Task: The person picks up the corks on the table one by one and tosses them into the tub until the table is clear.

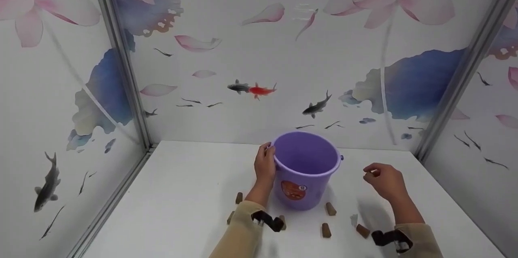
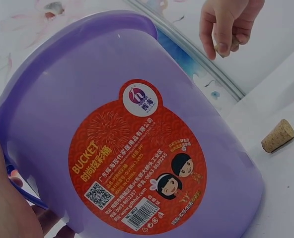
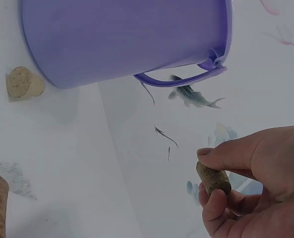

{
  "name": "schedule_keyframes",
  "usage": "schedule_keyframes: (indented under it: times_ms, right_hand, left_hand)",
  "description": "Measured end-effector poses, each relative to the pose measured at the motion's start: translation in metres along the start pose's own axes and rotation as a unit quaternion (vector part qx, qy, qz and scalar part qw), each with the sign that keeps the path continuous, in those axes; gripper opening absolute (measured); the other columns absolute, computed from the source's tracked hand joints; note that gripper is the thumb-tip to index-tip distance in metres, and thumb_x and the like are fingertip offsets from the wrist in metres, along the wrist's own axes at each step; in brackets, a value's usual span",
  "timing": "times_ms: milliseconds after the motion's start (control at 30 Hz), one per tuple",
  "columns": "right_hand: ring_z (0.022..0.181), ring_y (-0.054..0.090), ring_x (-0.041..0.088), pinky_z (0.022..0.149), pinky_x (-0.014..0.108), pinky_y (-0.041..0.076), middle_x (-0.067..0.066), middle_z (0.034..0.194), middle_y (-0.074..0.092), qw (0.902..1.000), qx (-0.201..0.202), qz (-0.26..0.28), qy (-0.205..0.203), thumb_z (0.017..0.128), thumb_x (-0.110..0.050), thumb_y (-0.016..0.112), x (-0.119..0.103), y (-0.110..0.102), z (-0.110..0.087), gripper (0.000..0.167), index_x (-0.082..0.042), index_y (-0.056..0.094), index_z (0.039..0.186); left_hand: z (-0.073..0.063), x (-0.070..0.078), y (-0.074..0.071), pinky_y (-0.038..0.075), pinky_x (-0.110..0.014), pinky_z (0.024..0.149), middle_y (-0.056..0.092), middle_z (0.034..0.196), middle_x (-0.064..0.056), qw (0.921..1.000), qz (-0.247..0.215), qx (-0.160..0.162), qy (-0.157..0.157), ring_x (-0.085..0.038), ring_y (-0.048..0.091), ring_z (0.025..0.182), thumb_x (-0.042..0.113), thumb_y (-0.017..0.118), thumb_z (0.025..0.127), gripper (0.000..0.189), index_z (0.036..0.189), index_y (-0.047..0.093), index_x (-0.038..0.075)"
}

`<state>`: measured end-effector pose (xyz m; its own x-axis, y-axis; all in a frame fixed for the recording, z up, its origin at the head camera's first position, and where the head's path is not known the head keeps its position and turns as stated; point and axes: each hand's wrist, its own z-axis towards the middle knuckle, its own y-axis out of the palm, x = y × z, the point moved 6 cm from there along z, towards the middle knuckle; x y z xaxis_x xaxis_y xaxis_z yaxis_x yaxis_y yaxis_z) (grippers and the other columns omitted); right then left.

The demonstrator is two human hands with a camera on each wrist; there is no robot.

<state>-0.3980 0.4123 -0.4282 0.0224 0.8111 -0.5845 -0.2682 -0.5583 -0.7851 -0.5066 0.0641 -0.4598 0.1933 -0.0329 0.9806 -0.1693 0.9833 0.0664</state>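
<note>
Here, left hand: raised to the left side of the bucket, fingers bent at its rim, tan sleeve slanting up from below.
Left grip: clamped on the bucket, which stands on the bench.
Right hand: held above the bench, right of the bucket and apart from it.
Right grip: thumb and fingers together on the held cork.
Loose corks: on the bench, to the bucket's left front, front and right front (some partly covered by the left sleeve or its wrist camera).
Bench edge: runs behind the bucket along the painted wall panel.
Open room: white surface stretches from the bucket's left toward the metal rail; a gap separates bucket and right hand.
Right-wrist view: shows the held cork plainly (hard to make out from the head), plus the handle along the bucket's side.
Left-wrist view: makes the red sticker readable, "BUCKET" included.
</note>
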Motion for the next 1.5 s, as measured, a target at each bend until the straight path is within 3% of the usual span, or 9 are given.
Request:
schedule_keyframes:
  times_ms: [333, 567, 900, 1500]
  right_hand:
    - [0.098, 0.071, 0.035, 0.076, 0.042, 0.056, 0.025, 0.116, 0.074, 0.9996, 0.011, 0.013, -0.023, 0.099, -0.017, 0.065, -0.027, -0.009, 0.003, 0.028, -0.002, 0.075, 0.120]
    - [0.101, 0.072, 0.039, 0.080, 0.052, 0.058, 0.027, 0.116, 0.074, 0.9990, 0.016, 0.017, -0.038, 0.100, -0.018, 0.066, -0.036, -0.012, 0.007, 0.027, -0.002, 0.075, 0.121]
    - [0.103, 0.071, 0.042, 0.083, 0.056, 0.057, 0.029, 0.119, 0.073, 0.9992, 0.007, 0.019, -0.035, 0.101, -0.019, 0.064, -0.045, -0.009, 0.017, 0.030, -0.002, 0.074, 0.123]
    - [0.121, 0.065, 0.049, 0.100, 0.064, 0.054, 0.031, 0.134, 0.068, 0.9977, 0.016, 0.066, -0.005, 0.103, -0.025, 0.063, -0.064, -0.021, 0.028, 0.039, -0.003, 0.070, 0.135]
  left_hand:
    - [0.002, -0.002, -0.002, 0.047, -0.052, 0.116, 0.067, 0.144, -0.015, 1.0000, -0.002, -0.001, 0.002, -0.034, 0.060, 0.138, 0.035, 0.049, 0.105, 0.047, 0.143, 0.063, 0.009]
    - [0.001, -0.003, -0.001, 0.046, -0.053, 0.117, 0.065, 0.146, -0.015, 1.0000, -0.006, -0.002, 0.002, -0.034, 0.059, 0.140, 0.035, 0.049, 0.106, 0.047, 0.143, 0.063, 0.009]
    - [-0.004, -0.009, -0.004, 0.049, -0.053, 0.114, 0.067, 0.143, -0.014, 0.9999, 0.001, 0.005, -0.014, -0.033, 0.061, 0.136, 0.034, 0.050, 0.105, 0.046, 0.142, 0.064, 0.010]
    - [-0.001, 0.001, 0.001, 0.049, -0.052, 0.113, 0.068, 0.141, -0.015, 1.0000, 0.002, 0.001, 0.004, -0.033, 0.062, 0.134, 0.036, 0.050, 0.104, 0.047, 0.141, 0.065, 0.010]
